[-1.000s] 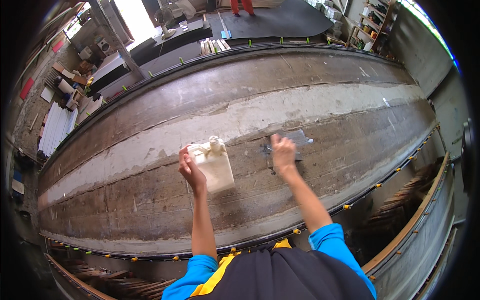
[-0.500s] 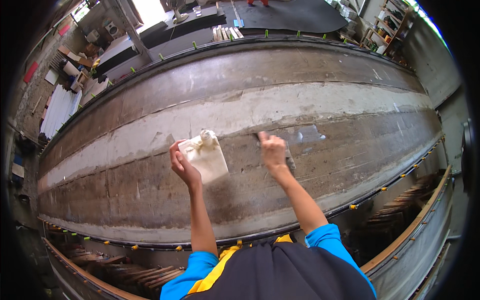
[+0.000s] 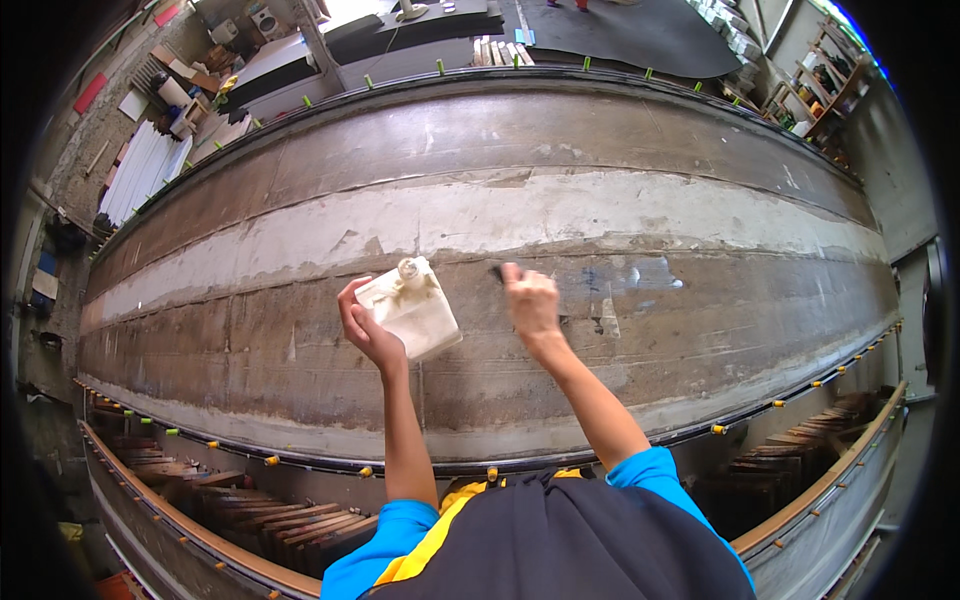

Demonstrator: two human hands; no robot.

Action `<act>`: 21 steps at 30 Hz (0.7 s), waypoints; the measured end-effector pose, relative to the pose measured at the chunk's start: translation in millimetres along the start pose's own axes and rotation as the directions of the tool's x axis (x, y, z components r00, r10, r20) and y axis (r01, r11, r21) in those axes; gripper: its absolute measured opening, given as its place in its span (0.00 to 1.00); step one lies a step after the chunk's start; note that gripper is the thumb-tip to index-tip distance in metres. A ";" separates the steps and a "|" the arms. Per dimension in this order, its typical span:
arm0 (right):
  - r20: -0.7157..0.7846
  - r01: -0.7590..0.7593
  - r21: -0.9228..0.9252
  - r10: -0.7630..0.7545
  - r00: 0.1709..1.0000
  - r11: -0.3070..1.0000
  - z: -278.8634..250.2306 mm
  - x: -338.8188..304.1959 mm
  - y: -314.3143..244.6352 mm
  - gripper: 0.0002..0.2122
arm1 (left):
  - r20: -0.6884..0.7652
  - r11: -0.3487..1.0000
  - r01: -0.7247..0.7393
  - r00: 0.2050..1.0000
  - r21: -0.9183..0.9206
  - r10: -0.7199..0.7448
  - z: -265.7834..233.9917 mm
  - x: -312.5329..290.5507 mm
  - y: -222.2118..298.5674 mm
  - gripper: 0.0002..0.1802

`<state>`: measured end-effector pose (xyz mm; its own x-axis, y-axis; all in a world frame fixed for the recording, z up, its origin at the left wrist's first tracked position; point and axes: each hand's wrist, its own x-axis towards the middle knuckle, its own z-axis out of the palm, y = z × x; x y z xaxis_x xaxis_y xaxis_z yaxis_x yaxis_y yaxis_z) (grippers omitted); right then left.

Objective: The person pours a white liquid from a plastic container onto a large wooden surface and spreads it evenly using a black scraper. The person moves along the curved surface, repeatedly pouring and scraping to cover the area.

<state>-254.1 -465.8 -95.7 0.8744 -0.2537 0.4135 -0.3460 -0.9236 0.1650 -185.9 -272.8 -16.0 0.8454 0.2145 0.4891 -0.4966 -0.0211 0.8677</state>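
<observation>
My left hand grips a white plastic jug by its edge. Its side appears cut open, and a pale paste-like smear lies near the round neck. To its right, my right hand is closed around a scraper; only a dark end sticks out past the fingers, and the rest is hidden. Both hands are over a long brown-grey panel crossed by a whitish band. A shiny wet-looking patch lies on the panel right of my right hand.
Green clips line the panel's far edge, yellow ones the near edge. Wooden slats are stacked below, by my body. Beyond the panel are a dark sheet-covered table and a shelf at the far right.
The view has shifted, moving the background to the right. My right hand has moved slightly left, nearer the jug, and the scraper's grey blade no longer shows. My left hand still holds the jug.
</observation>
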 end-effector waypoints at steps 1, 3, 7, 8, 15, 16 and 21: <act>-0.021 0.073 0.098 -0.072 0.997 0.993 -4.1 6.1 -12.6 0.12 | -0.008 1.000 -0.004 1.000 0.002 0.004 -1.5 0.9 1.3 0.30; 0.158 0.030 0.301 -0.081 0.984 0.953 -24.6 22.1 -15.5 0.16 | -0.029 1.000 -0.015 0.999 0.013 0.015 -7.1 4.2 3.0 0.29; 0.507 -0.441 0.382 0.215 0.835 0.812 -40.5 40.2 60.4 0.29 | -0.035 0.998 -0.012 0.999 0.069 0.014 -23.6 8.1 3.6 0.26; 0.489 -0.490 0.428 0.261 0.832 0.759 -24.7 33.8 91.6 0.30 | -0.035 0.997 -0.015 0.999 0.074 0.018 -24.9 9.4 3.6 0.26; 0.457 -0.543 0.306 0.379 0.805 0.782 -39.0 39.2 91.6 0.27 | -0.090 0.991 -0.016 0.996 0.133 0.028 -54.3 12.2 2.7 0.26; 0.485 -0.538 0.269 0.370 0.792 0.799 -26.1 40.7 70.3 0.25 | -0.096 0.994 -0.017 0.995 0.108 0.028 -51.3 12.4 3.4 0.27; 0.042 0.092 0.027 -0.093 0.995 0.995 -11.7 32.3 -76.4 0.10 | -0.168 0.998 -0.018 0.985 0.052 0.026 -51.9 17.7 1.2 0.29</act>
<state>-203.4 -400.1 -84.5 0.9163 -0.1779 0.3587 -0.2542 -0.9506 0.1779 -181.7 -218.4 -10.9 0.7870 0.3750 0.4899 -0.5007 -0.0758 0.8623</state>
